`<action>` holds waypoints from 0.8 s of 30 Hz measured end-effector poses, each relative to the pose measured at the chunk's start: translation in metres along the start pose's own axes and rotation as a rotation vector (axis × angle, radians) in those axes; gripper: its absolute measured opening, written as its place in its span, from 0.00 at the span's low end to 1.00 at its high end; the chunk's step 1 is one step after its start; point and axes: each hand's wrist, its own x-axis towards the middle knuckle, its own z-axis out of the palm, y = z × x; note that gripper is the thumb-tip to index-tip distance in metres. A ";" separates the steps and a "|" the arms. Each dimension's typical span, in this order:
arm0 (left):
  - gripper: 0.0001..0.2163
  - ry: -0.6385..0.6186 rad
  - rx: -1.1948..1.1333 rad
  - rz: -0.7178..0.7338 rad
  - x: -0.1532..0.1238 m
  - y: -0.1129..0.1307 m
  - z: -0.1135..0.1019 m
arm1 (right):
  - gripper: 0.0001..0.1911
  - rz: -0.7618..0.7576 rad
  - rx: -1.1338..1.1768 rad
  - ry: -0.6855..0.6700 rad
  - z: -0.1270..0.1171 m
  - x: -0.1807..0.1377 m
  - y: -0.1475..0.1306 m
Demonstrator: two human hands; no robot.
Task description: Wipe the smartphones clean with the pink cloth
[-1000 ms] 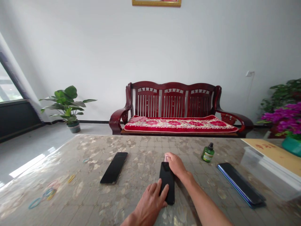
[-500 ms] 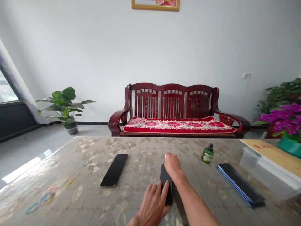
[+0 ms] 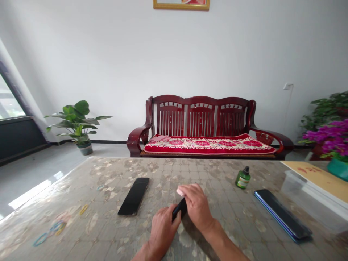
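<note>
Between my two hands a black smartphone (image 3: 181, 209) is held tilted over the table, mostly covered by my fingers. My left hand (image 3: 164, 223) grips its near end, with the thumb along one edge. My right hand (image 3: 198, 204) closes over its far end. Something small and white shows at the right fingertips; I cannot tell what it is. Left of my hands a second black smartphone (image 3: 133, 196) lies flat, screen up. Off to the right are stacked phones (image 3: 282, 214), one with a blue edge.
A patterned cover spreads over the table (image 3: 108, 239). Several coloured rubber bands (image 3: 56, 228) lie at left. A green bottle (image 3: 243, 178) stands at right, near a clear plastic box (image 3: 307, 199) and a flower pot (image 3: 338, 168). Behind is a wooden bench (image 3: 201, 119).
The phone has come up from flat on the table and turned on its edge. My left hand now grips it instead of pressing on it; both hands have shifted slightly.
</note>
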 end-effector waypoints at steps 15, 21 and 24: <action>0.10 -0.035 -0.058 -0.093 0.001 -0.001 0.000 | 0.19 0.030 -0.274 -0.029 -0.007 -0.013 0.043; 0.11 -0.083 -0.108 -0.145 0.001 0.000 -0.003 | 0.19 -0.051 -0.181 -0.067 0.005 -0.018 0.035; 0.11 -0.112 -0.143 -0.183 0.002 0.000 -0.003 | 0.20 0.189 -0.161 0.020 0.005 -0.012 0.051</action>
